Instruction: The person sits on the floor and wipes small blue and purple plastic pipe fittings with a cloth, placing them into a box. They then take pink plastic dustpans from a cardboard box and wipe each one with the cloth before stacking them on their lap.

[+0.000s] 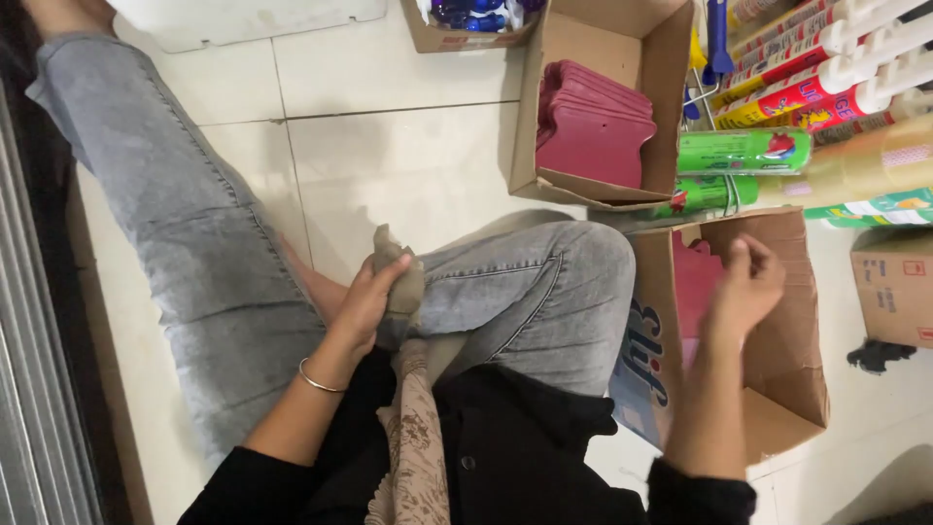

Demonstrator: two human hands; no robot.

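Note:
I sit on a tiled floor in grey jeans. My left hand (367, 299) is closed around a bunched grey-brown cloth (403, 282) resting against my bent knee. My right hand (746, 287) hovers, fingers loosely curled, over the mouth of an open cardboard box (787, 389) beside my knee. Dark pink flat packets (695, 282) lie inside that box, just left of the hand. Whether the right hand touches a packet is hidden by blur.
A second open cardboard box (671, 58) farther away holds a stack of the same dark pink packets (595, 122). Green canisters (743, 151) and red-and-yellow tubes (816, 68) lie at the right. A small box (894, 287) stands at far right. A metal shutter (39, 389) runs along the left.

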